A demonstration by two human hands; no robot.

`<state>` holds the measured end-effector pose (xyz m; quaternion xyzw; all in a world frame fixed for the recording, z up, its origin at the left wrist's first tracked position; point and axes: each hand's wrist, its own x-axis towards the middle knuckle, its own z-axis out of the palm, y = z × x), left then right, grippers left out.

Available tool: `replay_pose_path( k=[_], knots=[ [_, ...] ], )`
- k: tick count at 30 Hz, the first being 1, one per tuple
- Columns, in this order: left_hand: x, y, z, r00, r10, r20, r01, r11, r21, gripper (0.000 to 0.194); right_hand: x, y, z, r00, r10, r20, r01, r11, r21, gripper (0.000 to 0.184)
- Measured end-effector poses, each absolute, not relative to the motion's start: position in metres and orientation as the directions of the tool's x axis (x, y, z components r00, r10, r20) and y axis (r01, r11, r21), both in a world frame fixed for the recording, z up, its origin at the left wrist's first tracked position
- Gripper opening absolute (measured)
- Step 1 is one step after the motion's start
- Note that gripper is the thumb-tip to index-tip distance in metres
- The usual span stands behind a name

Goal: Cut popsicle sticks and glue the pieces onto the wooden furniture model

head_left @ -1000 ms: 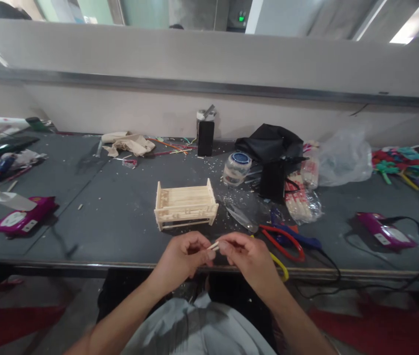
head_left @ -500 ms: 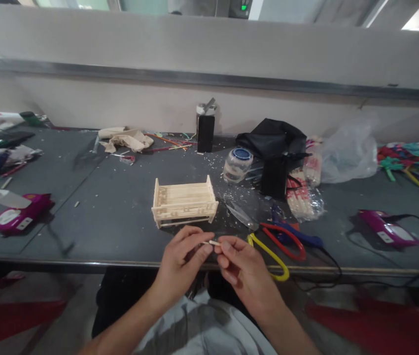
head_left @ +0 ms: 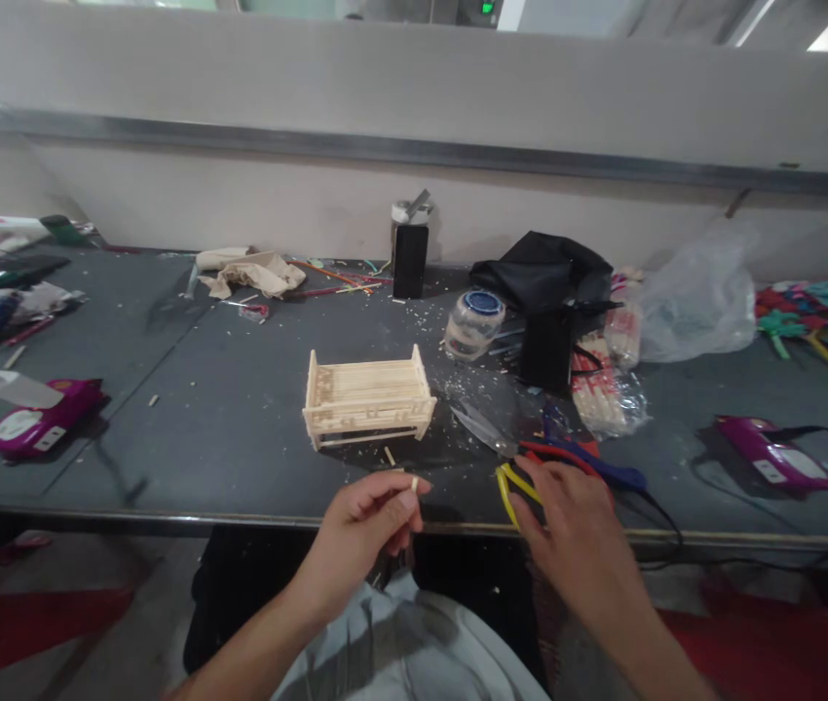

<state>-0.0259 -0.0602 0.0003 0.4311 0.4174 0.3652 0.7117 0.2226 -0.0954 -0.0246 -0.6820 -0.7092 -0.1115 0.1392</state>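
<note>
My left hand (head_left: 374, 516) pinches a short, pale wooden stick piece (head_left: 415, 483) between thumb and fingertips, just above the table's front edge. My right hand (head_left: 567, 506) grips the handles of the scissors (head_left: 483, 428), one red and one yellow, and covers part of them. The scissors lie flat with their blades pointing away to the left. Beyond my left hand stands a small bed-like frame of wooden sticks (head_left: 370, 382), upright on the table. A loose stick bit (head_left: 389, 456) lies just in front of it.
Purple devices sit at the left (head_left: 41, 424) and right (head_left: 775, 453), the right one with a cable. Behind are a blue-lidded jar (head_left: 473, 326), a black bag (head_left: 542, 268), packs of sticks (head_left: 600, 389), a black phone-like slab (head_left: 409, 261) and a beige cloth (head_left: 257, 275). Shavings litter the table (head_left: 239, 389).
My right hand has left the small stick and moved right onto the scissors' handles. My left hand keeps the stick piece. A loose bit now shows in front of the wooden frame.
</note>
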Motion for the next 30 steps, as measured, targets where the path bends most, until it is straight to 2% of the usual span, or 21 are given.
replay_pose_path(
  k=[2, 4, 8, 11, 13, 15, 17, 19, 21, 24, 30],
  knots=[
    [-0.024, -0.061, 0.001, 0.371, 0.883, -0.287, -0.156, 0.364, 0.918, 0.032, 0.226, -0.097, -0.021, -0.039, 0.944, 0.328, 0.999, 0.024, 0.049, 0.042],
    [-0.023, -0.061, 0.001, 0.36, 0.887, -0.29, -0.164, 0.367, 0.916, 0.032, 0.228, -0.096, -0.021, -0.057, 0.958, 0.28, 0.997, 0.043, 0.057, 0.047],
    [-0.024, -0.059, -0.001, 0.354, 0.891, -0.285, -0.177, 0.363, 0.915, 0.03, 0.235, -0.088, -0.026, -0.039, 0.989, 0.141, 0.997, 0.048, -0.066, 0.049],
    [-0.025, -0.057, 0.001, 0.35, 0.895, -0.278, -0.194, 0.359, 0.913, 0.028, 0.238, -0.086, -0.022, 0.104, 0.994, 0.028, 0.959, -0.092, -0.269, 0.052],
    [-0.026, -0.057, 0.003, 0.357, 0.892, -0.278, -0.197, 0.363, 0.911, 0.028, 0.236, -0.092, -0.018, 0.163, 0.986, -0.037, 0.861, -0.16, -0.483, 0.052],
    [-0.026, -0.058, 0.007, 0.359, 0.891, -0.279, -0.195, 0.364, 0.911, 0.029, 0.227, -0.106, -0.014, 0.171, 0.984, -0.048, 0.699, -0.156, -0.698, 0.05],
    [-0.026, -0.059, 0.009, 0.353, 0.893, -0.28, -0.191, 0.362, 0.913, 0.03, 0.213, -0.123, -0.012, 0.208, 0.978, -0.001, 0.577, -0.123, -0.808, 0.04],
    [-0.023, -0.061, 0.011, 0.358, 0.89, -0.284, -0.187, 0.366, 0.912, 0.029, 0.199, -0.138, -0.012, 0.202, 0.977, 0.063, 0.583, -0.069, -0.809, 0.031],
    [-0.019, -0.063, 0.012, 0.375, 0.883, -0.283, -0.191, 0.372, 0.908, 0.028, 0.188, -0.145, -0.01, 0.068, 0.993, 0.092, 0.63, 0.029, -0.776, 0.032],
    [-0.015, -0.065, 0.014, 0.404, 0.873, -0.275, -0.199, 0.377, 0.905, 0.026, 0.183, -0.144, -0.006, -0.146, 0.987, 0.07, 0.68, 0.152, -0.717, 0.039],
    [-0.02, -0.068, 0.016, 0.417, 0.878, -0.233, -0.182, 0.332, 0.925, 0.025, 0.188, -0.135, 0.004, -0.274, 0.962, -0.001, 0.727, 0.206, -0.654, 0.037]
  ],
)
